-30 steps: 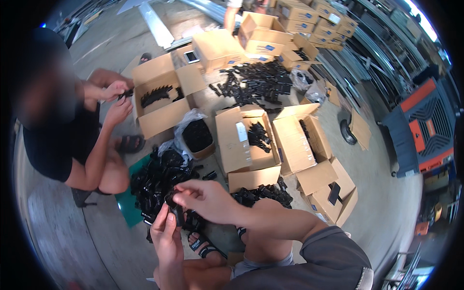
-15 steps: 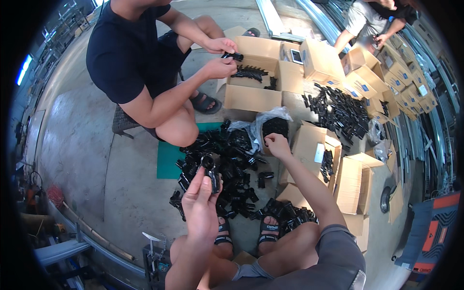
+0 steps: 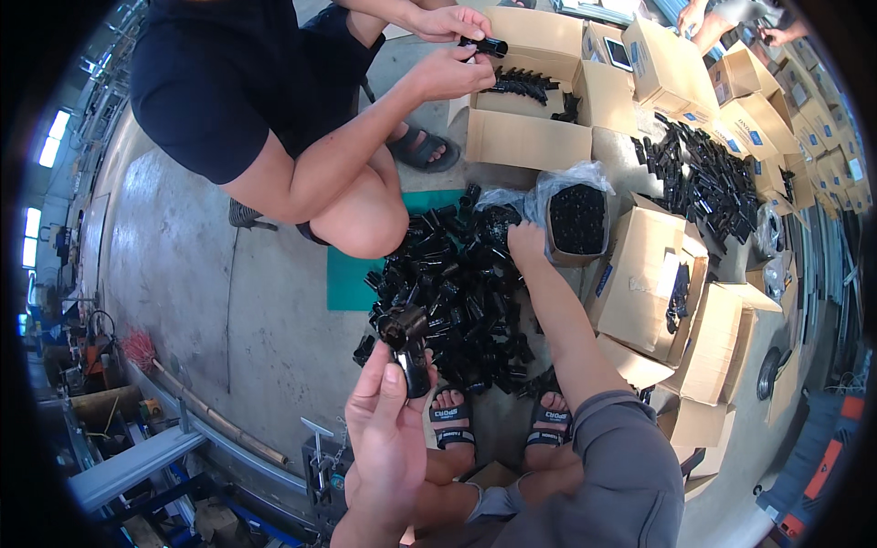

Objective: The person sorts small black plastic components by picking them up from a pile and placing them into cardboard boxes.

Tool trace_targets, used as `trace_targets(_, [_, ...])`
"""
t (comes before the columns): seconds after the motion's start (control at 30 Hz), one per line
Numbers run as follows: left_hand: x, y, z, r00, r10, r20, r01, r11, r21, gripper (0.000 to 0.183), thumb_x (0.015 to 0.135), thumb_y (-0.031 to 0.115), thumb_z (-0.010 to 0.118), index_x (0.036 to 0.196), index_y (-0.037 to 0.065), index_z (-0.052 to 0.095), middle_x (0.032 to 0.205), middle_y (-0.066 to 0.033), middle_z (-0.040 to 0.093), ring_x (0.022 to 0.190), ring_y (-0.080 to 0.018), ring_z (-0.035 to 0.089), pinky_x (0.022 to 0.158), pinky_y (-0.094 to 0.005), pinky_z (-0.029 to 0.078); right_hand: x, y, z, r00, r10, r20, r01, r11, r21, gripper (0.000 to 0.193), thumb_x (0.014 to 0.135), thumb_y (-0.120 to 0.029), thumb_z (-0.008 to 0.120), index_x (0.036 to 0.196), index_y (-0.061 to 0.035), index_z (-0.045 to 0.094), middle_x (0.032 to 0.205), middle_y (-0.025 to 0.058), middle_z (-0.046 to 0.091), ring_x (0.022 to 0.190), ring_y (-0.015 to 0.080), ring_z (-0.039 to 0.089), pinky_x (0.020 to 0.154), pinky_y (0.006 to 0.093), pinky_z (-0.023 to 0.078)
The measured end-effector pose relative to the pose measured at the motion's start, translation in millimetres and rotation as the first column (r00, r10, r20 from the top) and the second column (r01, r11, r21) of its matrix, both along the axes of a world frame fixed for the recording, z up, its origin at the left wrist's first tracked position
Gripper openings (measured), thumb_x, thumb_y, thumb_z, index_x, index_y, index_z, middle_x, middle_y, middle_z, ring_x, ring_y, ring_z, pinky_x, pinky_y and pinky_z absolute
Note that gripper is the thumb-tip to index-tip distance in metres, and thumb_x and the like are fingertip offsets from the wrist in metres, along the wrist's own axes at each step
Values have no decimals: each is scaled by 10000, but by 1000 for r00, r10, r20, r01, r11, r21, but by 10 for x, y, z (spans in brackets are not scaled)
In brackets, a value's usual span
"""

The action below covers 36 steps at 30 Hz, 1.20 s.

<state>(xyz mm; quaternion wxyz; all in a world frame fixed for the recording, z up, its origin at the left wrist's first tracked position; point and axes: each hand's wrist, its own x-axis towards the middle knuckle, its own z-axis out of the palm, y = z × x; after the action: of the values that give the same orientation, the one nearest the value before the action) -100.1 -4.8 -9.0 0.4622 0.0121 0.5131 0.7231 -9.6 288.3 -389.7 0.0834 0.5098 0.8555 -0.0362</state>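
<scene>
My left hand [image 3: 388, 425] is closed round a black pipe fitting [image 3: 404, 342] with a round open socket, held up over the pile. Below and beyond it lies a heap of similar black fittings [image 3: 457, 301], partly on a green mat [image 3: 345, 279]. My right hand [image 3: 526, 241] reaches to the edge of a clear plastic bag [image 3: 498, 219] of small black parts; its fingers are hidden. Just right of that hand is a bag-lined carton [image 3: 577, 219] full of small black pieces.
Across from me a seated person holds a black fitting [image 3: 489, 46] over an open carton [image 3: 530, 137] with fittings in rows. More cartons [image 3: 644, 283] and another heap of black fittings [image 3: 699, 183] lie to the right. Another person's hands show at the far right.
My right hand has moved from the bag-lined carton leftward to the neighbouring plastic bag. My left hand still holds its fitting. The whole view has shifted.
</scene>
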Motion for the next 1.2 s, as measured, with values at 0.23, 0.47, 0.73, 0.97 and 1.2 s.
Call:
trace_targets(0.23, [-1,34,11,1000,-14,4,14,1000,-11,449,1029,172,519,1416,-38,433,1281,-172,590,1117,-219,609,967,-344,526,160,44,114,981,192,-32,-191,981,22,171,877,-143,597,1029,-138,677,1048,102,650,1013,283,639,794,422,532])
trace_targets(0.47, [-10,-24,47,1000,2,-20,0,997,75,448,1037,189,507,1419,-31,432,1287,-165,586,1128,-202,599,977,-341,513,348,51,416,939,59,-338,-98,990,-98,127,845,-76,611,971,-65,613,928,144,684,912,336,664,774,425,542])
trace_targets(0.73, [93,14,52,1000,9,14,-11,987,161,396,1011,153,566,1369,-7,510,1200,-124,642,1067,-199,636,948,-338,524,355,-502,1940,448,-166,-879,-242,923,-298,159,886,-73,665,1031,-8,660,941,129,720,811,204,697,750,299,537])
trace_targets(0.97, [282,40,37,999,-34,37,23,961,274,376,993,128,599,1352,28,547,1170,-81,657,1041,-172,635,931,-344,521,618,-1701,3854,204,-405,-891,-393,800,-454,204,877,-9,708,1070,32,658,989,96,722,928,121,678,836,257,545])
trace_targets(1.2, [532,-52,140,997,-45,-56,63,928,368,443,975,89,624,1389,-23,512,1235,-85,656,1052,-105,615,960,-268,478,702,-2263,4161,150,-323,-935,-202,915,-348,195,870,-42,726,1052,26,709,905,89,736,804,94,669,747,238,540])
